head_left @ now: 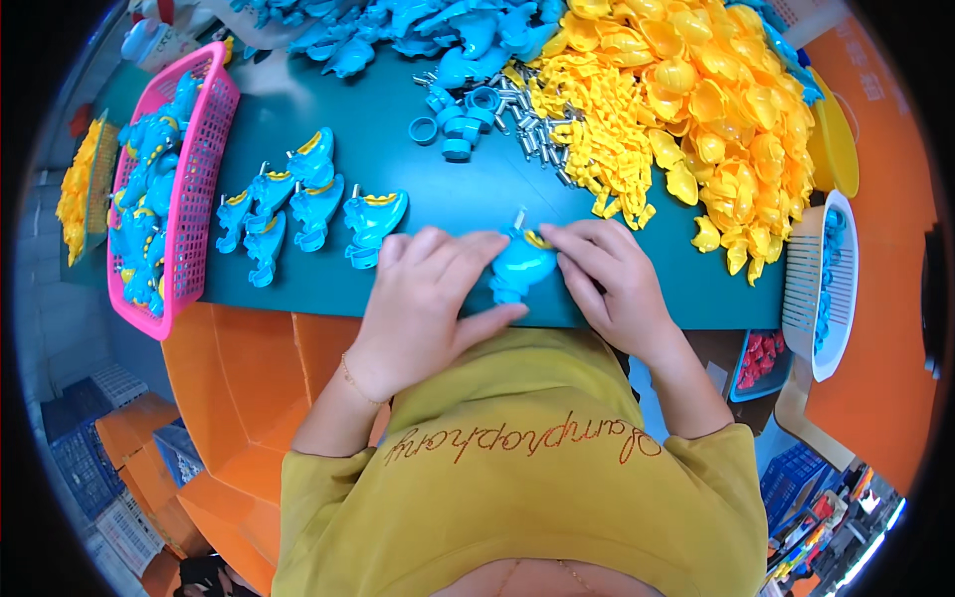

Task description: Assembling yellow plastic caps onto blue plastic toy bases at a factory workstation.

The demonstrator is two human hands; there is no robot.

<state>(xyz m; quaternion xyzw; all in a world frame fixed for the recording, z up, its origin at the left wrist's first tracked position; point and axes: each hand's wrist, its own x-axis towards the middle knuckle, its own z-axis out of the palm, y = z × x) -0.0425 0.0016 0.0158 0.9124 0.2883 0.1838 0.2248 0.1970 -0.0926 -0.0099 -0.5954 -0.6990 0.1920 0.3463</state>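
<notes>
In front of me at the table's near edge is a blue plastic toy half-shell [524, 267], with a metal pin [519, 217] standing up from its top. My left hand [423, 298] grips the shell from the left, fingertips at its upper side and thumb by its lower end. At the shell's upper right edge, my right hand [612, 279] pinches a small yellow strip [537, 239], mostly covered by the fingertips. Left of my hands lie several similar blue half-shells [376, 224] with yellow strips along their edges and pins sticking out.
A pink basket [189, 199] of blue and yellow pieces stands at the left. Loose blue rings [458, 129], metal pins [537, 129], small yellow strips [597, 129] and a heap of yellow shells [736, 109] cover the far right. A white basket [836, 289] sits at the right edge.
</notes>
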